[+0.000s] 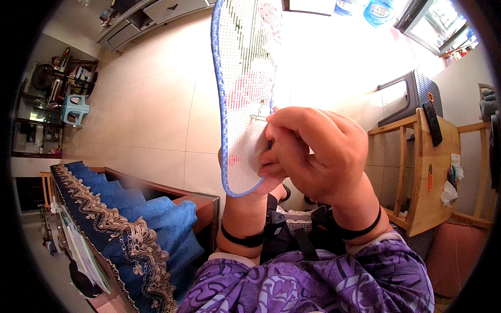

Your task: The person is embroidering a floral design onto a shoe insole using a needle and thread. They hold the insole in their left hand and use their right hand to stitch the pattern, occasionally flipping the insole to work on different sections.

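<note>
A long insole-shaped piece of white mesh fabric (248, 137) with a blue bound edge stands raised before me, bearing pink, red and dark green stitching. My left hand (270, 184) supports it from behind near its rounded lower end, and the fabric hides most of those fingers. On its right side, my right hand (321, 148) pinches a thin needle (259, 117) between thumb and forefinger, and the needle lies against the mesh below a pink stitched patch. Whether its tip is in the mesh cannot be told.
At right stands a wooden stool or small table (434, 172) with a phone (432, 123), orange-handled tool (430, 177) and crumpled tissue (449, 194). A grey plastic step stool (415, 94) is behind it. A table with a blue cloth (156, 219) is at lower left; a light blue stool (76, 110) stands farther off.
</note>
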Demonstrator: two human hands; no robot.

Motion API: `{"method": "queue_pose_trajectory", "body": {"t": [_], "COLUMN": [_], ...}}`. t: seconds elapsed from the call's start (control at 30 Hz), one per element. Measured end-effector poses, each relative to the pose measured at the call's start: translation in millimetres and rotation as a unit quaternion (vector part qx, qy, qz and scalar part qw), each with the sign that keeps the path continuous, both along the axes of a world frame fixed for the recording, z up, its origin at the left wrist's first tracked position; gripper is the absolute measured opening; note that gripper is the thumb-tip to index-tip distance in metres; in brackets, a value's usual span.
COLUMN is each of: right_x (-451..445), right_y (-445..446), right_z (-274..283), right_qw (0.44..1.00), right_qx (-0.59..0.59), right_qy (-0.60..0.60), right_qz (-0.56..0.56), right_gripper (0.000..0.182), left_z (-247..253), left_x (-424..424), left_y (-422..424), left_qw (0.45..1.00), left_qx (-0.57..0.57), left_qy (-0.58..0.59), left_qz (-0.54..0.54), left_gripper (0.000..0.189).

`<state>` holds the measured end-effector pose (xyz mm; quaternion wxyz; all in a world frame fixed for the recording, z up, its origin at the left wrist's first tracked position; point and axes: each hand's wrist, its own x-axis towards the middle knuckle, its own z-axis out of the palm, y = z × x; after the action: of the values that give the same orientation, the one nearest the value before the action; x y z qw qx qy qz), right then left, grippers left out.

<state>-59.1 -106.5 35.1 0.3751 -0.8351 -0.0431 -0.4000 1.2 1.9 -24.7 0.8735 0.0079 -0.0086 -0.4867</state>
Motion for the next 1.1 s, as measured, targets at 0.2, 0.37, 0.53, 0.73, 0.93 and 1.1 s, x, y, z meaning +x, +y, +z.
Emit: {"method": "queue_pose_trajectory", "body": {"t": [0.2, 0.37, 0.53, 0.73, 0.93, 1.1], "right_x": [0.3, -0.5, 0.5, 13.6, 19.6, 21.4], "right_y": [0.6, -2.4, -6.2, -31.5, -25.4, -23.5], "right_z": [0.0, 1.9, 3.6, -43.4, -56.4, -58.5], "right_qw": [1.0, 1.0, 0.971, 0.695, 0.604, 0.609], "right_qx": [0.002, -0.012, 0.208, 0.602, 0.647, 0.646], "right_qy": [0.002, 0.012, 0.092, 0.077, 0.017, 0.026], "right_qz": [0.002, 0.005, 0.08, 0.386, 0.465, 0.459], "right_gripper": [0.019, 0.016, 0.007, 0.019, 0.024, 0.026], "left_z": [-1.8, 5.3, 22.0, 43.1, 48.8, 51.2], "left_x": [4.6, 4.8, 0.9, -15.5, -22.6, -23.0], "left_y": [0.3, -1.2, -2.8, -7.0, -3.0, -0.1], "left_qw": [0.992, 0.99, 0.935, 0.809, 0.771, 0.767], "left_qx": [-0.105, -0.026, 0.163, 0.316, 0.35, 0.355], "left_qy": [-0.037, -0.138, -0.279, -0.417, -0.452, -0.459], "left_qz": [-0.062, -0.005, 0.144, 0.269, 0.281, 0.274], "left_gripper": [0.049, 0.04, 0.024, 0.011, 0.011, 0.011]}}
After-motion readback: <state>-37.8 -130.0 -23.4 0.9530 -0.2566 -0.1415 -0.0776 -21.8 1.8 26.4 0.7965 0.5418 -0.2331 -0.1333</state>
